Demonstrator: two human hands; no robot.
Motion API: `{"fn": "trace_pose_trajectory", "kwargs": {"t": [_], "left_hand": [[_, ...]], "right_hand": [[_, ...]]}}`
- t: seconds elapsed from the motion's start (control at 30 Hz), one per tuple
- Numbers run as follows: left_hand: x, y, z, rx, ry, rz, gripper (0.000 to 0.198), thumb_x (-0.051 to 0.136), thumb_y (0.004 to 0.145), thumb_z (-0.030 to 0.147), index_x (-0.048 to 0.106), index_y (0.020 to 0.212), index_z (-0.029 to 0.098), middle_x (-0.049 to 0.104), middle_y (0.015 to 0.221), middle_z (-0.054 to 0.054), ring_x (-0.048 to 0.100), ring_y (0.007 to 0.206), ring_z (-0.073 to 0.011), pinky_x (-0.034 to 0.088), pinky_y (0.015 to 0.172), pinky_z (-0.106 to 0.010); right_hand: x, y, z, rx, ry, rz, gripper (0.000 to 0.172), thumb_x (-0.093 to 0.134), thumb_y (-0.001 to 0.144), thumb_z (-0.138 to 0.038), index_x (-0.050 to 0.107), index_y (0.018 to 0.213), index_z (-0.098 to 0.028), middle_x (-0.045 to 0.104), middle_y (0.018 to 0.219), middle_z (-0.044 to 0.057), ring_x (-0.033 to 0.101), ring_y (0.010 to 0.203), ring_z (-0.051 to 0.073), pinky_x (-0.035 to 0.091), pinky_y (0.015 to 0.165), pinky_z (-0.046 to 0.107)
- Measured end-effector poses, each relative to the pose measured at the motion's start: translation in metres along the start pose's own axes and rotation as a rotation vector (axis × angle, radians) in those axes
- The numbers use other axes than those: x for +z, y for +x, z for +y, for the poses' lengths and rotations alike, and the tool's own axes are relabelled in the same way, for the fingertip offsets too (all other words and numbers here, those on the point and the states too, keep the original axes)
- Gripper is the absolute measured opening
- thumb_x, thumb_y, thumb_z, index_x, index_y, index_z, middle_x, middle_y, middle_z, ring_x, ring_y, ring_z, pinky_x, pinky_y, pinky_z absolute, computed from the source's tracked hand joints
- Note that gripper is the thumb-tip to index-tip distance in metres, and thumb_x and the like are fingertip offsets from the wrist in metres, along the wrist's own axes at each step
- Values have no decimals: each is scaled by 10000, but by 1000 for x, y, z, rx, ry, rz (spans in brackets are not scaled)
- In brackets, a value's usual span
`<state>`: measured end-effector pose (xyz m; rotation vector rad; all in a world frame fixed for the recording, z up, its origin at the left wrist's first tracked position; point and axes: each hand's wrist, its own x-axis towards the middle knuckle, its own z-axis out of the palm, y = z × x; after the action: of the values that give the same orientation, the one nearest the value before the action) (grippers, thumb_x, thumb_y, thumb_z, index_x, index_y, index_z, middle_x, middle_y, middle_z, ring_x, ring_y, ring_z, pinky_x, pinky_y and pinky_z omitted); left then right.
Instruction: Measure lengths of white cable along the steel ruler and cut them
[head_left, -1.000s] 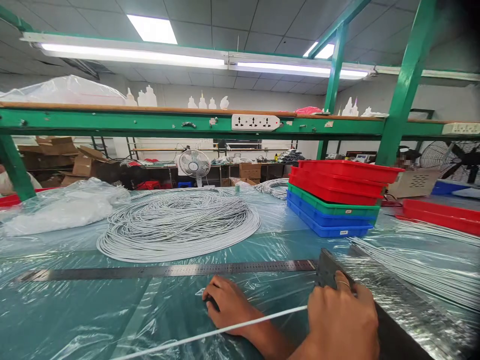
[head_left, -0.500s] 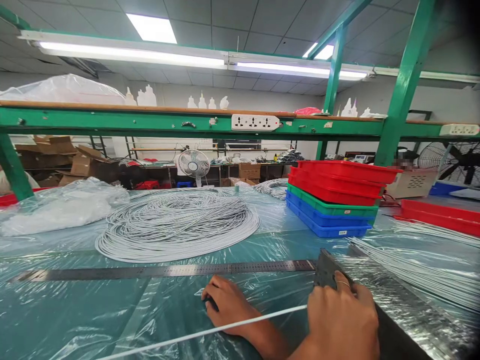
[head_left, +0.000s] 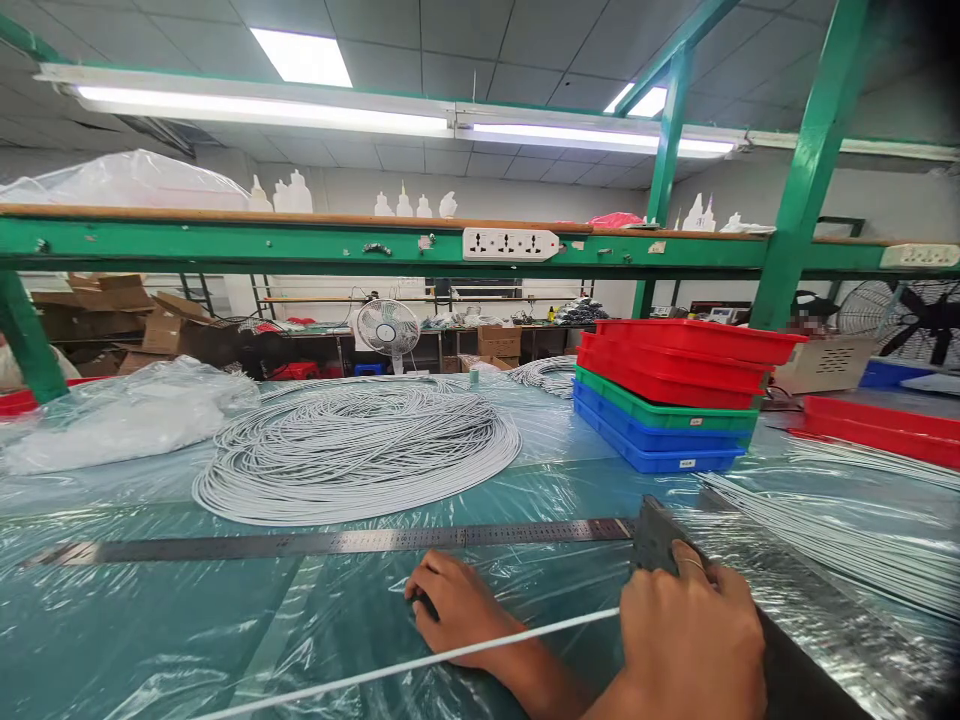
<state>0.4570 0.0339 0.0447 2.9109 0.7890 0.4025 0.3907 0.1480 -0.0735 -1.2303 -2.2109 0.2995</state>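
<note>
My forearms cross. My left hand (head_left: 694, 635), at the right, is closed where a thin white cable (head_left: 442, 657) runs into it. Its fingers lie against a dark metal block (head_left: 664, 530), and a ring shows on one finger. My right hand (head_left: 457, 610) rests on the plastic-covered table, left of the other hand, with its fingers curled. Something small and dark shows between thumb and fingers, too hidden to name. The cable passes over its wrist and runs to the lower left. A long steel ruler (head_left: 360, 541) lies beyond both hands, its right end at the block.
A big coil of grey-white cable (head_left: 360, 450) lies behind the ruler. Stacked red, green and blue trays (head_left: 664, 440) stand to its right. Cut cable lengths (head_left: 832, 550) lie at far right, a plastic bag (head_left: 127, 420) at left. A green shelf beam (head_left: 337, 245) spans above.
My left hand has shifted very slightly to the right, with the cable still in it. My right hand is almost still.
</note>
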Motion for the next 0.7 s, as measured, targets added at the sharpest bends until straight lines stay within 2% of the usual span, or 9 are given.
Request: {"fn": "trace_pose_trajectory", "kwargs": {"t": [0.2,0.37,0.57,0.7], "left_hand": [[-7,0,3,-8,5,-54,426,716,982,246,493,1312,95,316,1323,-162,557,883,-258,577,739,-334],[-2,6,-2,-25,-33,-19,271,648,968,151,540,1214,113,282,1332,-134,559,864,-225,580,761,-341],[0,5,-5,47,2,28,265,662,961,138,537,1189,88,196,1378,-158,550,875,-223,581,755,-339],[1,3,-2,71,46,25,195,619,989,144,554,1158,70,286,1307,-143,547,828,-205,584,714,-326]], "right_hand": [[2,1,3,3,0,-8,182,490,810,-181,619,932,-222,603,967,25,577,919,169,411,777,269],[2,2,0,21,-2,-4,187,490,786,-158,610,914,-223,604,944,14,578,900,160,408,774,264],[2,3,-1,16,-3,3,187,487,776,-145,606,902,-216,601,942,17,578,903,159,404,778,261],[4,5,2,8,-3,9,185,488,778,-145,602,903,-220,595,936,14,571,899,157,395,772,258]]}}
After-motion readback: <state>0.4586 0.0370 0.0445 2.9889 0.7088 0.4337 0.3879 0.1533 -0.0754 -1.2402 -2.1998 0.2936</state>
